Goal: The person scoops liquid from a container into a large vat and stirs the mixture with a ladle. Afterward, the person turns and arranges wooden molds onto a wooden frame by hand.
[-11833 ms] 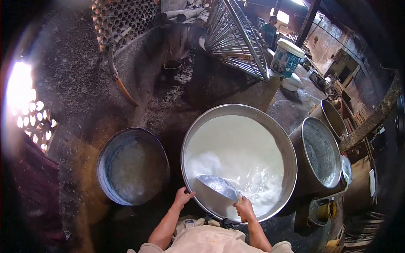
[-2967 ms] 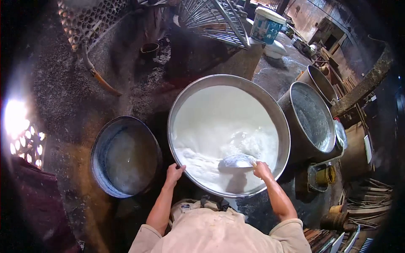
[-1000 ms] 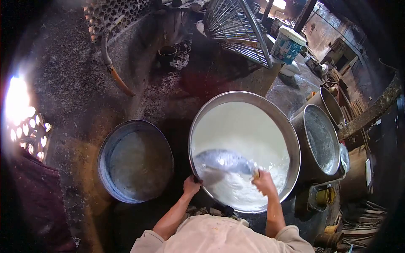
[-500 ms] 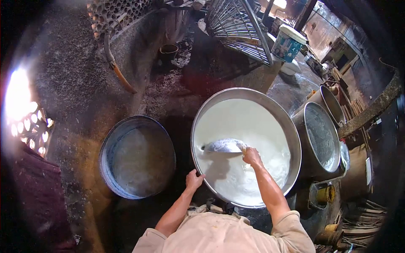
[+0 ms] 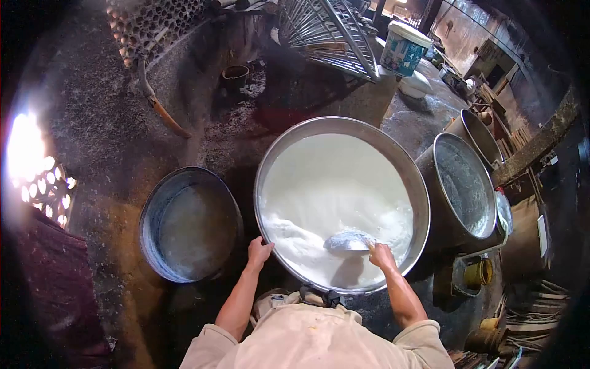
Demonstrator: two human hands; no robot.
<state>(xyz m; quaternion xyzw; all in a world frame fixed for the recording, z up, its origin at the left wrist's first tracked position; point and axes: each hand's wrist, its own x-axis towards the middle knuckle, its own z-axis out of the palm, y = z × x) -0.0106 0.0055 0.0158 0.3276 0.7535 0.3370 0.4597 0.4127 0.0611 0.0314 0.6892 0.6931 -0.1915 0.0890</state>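
Right hand (image 5: pixel 383 255) is gripping metal scoop (image 5: pixel 349 240), left hand (image 5: pixel 259 253) basin (image 5: pixel 421 203) rim, fingers clenched, centre-frame; hasty strokes would be risking spillage.

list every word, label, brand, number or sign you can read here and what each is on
No text is clearly readable.
Blue-and-white bucket: white marks on its blue side, too small and blurred to read or to name a brand.
Scoop and large pan: no lettering visible.
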